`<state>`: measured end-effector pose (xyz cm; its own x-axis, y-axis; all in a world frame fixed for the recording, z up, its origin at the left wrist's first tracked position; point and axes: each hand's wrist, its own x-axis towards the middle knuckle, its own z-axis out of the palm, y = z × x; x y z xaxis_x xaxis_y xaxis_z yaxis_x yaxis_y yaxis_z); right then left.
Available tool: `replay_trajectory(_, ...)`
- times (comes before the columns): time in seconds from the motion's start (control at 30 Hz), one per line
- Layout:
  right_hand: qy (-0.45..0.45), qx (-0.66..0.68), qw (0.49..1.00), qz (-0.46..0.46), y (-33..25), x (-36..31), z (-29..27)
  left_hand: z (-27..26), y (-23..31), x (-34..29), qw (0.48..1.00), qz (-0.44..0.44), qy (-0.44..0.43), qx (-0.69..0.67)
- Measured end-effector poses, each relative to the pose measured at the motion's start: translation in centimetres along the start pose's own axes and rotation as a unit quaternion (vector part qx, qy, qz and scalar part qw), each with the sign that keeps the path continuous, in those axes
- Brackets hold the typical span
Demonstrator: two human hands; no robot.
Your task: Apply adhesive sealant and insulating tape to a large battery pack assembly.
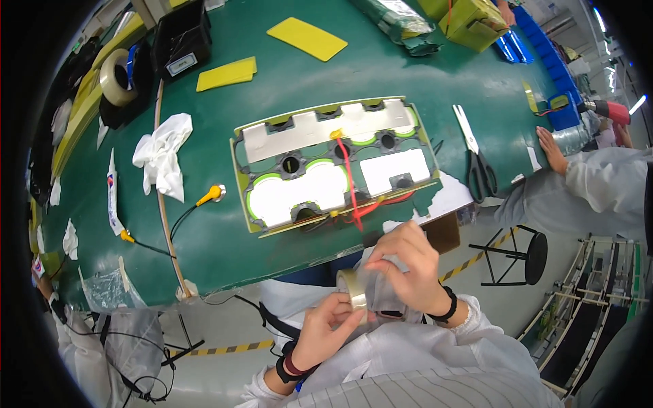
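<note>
At the lower centre of the frame, I have my left hand (320, 336) closed around a roll of clear tape (357, 289), thumb and fingers on its rim, below the near edge of the desk (381, 81). My right hand (411, 268), just above and beside it, is bent into a pinch, thumb and forefinger together; from this far off I cannot tell whether film is caught between them. I judge the roll light and stiff, its outer face smooth and its film thin and clinging, so I favour a hold by the rim or core and the loose end by fingertips alone. Beyond, mid-frame, lies the battery pack (316, 153), which I expect to be heavy and rigid; I would lift it by both end walls, clear of the red wires (348, 173) and white pads (394, 170). Scissors (472, 144) lie right of it, a crumpled white cloth (165, 153) left. Farther up, at the top of the frame, rests a flat yellow sheet (307, 39).
</note>
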<state>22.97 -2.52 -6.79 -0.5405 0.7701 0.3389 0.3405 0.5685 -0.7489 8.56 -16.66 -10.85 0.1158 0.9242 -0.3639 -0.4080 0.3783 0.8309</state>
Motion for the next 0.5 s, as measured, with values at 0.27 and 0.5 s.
replay_trajectory(0.27, 0.028, -0.095, 0.994, 0.041, 3.0, 0.4, -2.7, 3.3, -0.8, 4.3, 0.982, -0.075, -0.088, -0.147)
replay_trajectory(0.5, 0.048, -0.103, 0.992, 0.056, 3.5, 0.4, -2.9, 4.0, -0.9, 5.0, 0.990, -0.072, -0.070, -0.104)
